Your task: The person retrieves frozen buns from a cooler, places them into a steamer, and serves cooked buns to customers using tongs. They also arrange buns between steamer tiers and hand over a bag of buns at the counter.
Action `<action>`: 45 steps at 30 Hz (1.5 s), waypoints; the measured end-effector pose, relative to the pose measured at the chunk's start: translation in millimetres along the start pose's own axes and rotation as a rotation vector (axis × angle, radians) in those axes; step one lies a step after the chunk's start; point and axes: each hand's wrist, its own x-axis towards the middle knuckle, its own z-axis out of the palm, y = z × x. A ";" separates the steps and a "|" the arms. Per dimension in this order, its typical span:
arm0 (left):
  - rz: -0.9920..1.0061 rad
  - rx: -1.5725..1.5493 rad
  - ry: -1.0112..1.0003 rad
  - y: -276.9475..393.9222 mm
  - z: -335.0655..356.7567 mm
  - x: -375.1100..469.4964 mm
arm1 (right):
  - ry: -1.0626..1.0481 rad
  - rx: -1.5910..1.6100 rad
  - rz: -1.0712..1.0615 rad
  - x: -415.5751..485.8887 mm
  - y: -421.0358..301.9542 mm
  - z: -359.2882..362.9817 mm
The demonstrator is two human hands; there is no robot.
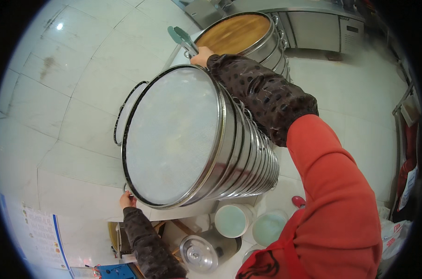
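Note:
A tall stack of round metal steamer trays, its top one [172, 136] lined with a pale mesh sheet, stands before me. My left hand [128, 200] is at the lower left rim, its fingers on a small ring handle. Beyond the far rim, my right hand [201, 55] grips a pair of metal tongs [183, 39] with green tips. These tongs lie beside a second stack of steamers, whose top tray holds a large round brown cake-like slab [235, 33]. Dark spotted sleeve covers hide both wrists.
Two buckets [231, 220] with pale green insides and a lidded metal pot [199, 254] stand on the floor below the stack. A stainless steel counter [313, 31] is at the back. Plastic bags [394, 237] lie at the right edge.

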 end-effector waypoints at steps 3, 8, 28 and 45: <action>0.047 0.120 0.051 -7.6 22.8 17.5 | 0.033 -0.088 0.015 22.7 27.0 11.0; 0.217 0.574 0.028 -7.6 47.4 5.5 | 0.046 -0.118 -0.011 44.7 57.9 30.9; -0.749 0.520 0.820 -392.2 -62.1 -758.5 | -0.573 0.351 -0.114 -529.3 49.3 18.5; -0.808 0.240 1.185 -463.0 -204.4 -1047.6 | -1.700 0.355 -0.156 -1044.5 -121.3 106.2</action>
